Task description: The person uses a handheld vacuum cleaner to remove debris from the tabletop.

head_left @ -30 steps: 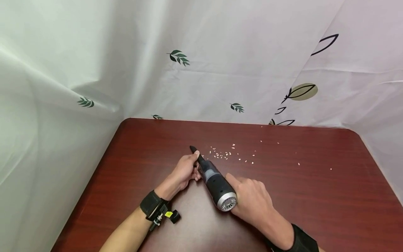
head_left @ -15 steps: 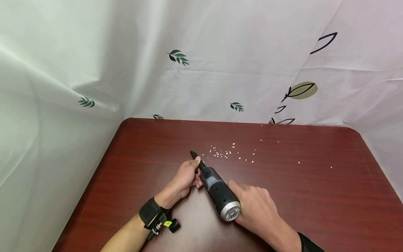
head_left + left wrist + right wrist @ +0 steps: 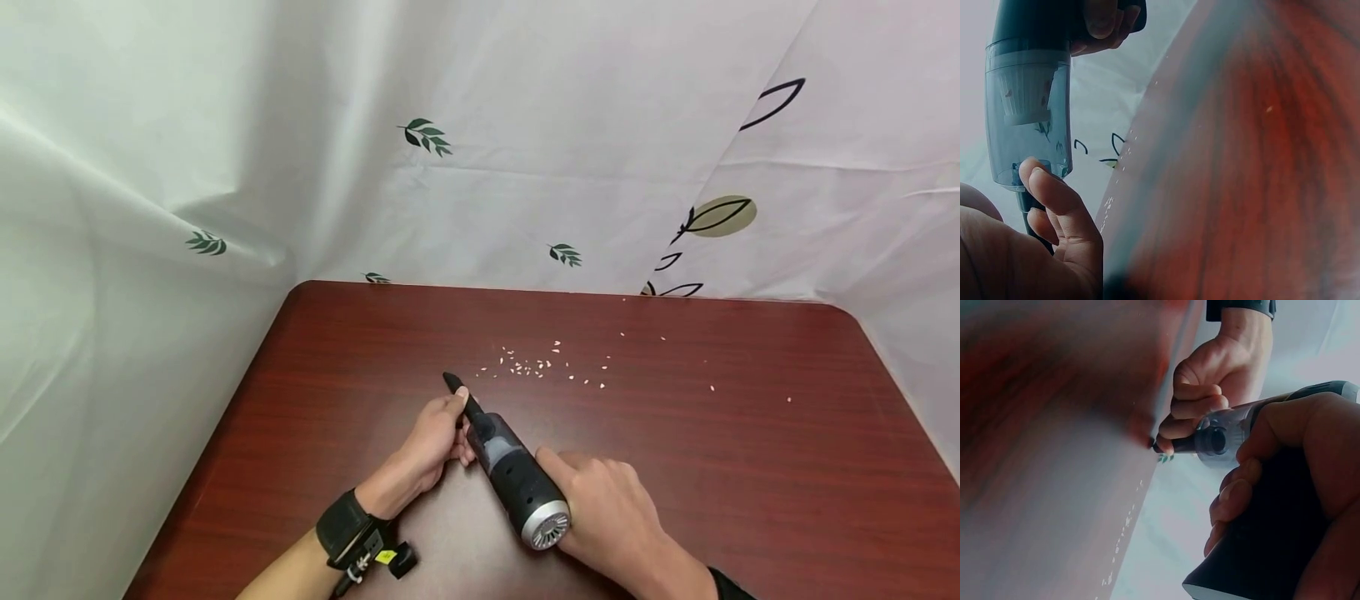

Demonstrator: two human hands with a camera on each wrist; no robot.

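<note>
A black handheld vacuum cleaner (image 3: 517, 479) with a clear dust cup (image 3: 1029, 125) and a silver vented end slants across the near middle of the table. My right hand (image 3: 611, 508) grips its dark handle (image 3: 1272, 531), fingers wrapped round it in the right wrist view. At the front, my left hand (image 3: 435, 437) pinches the narrow black nozzle (image 3: 453, 383) between thumb and fingers. A pale pleated filter (image 3: 1025, 94) shows inside the cup. Small white bits (image 3: 528, 367) lie scattered beyond the nozzle, to its right.
The reddish-brown table (image 3: 360, 333) has rounded far corners. A white curtain (image 3: 480, 183) with leaf prints hangs behind it and along both sides. A few stray white bits (image 3: 712, 388) lie farther right.
Both hands have drawn the vacuum cleaner back towards the person, and its nozzle tip now sits nearer and slightly left. The white bits look much the same.
</note>
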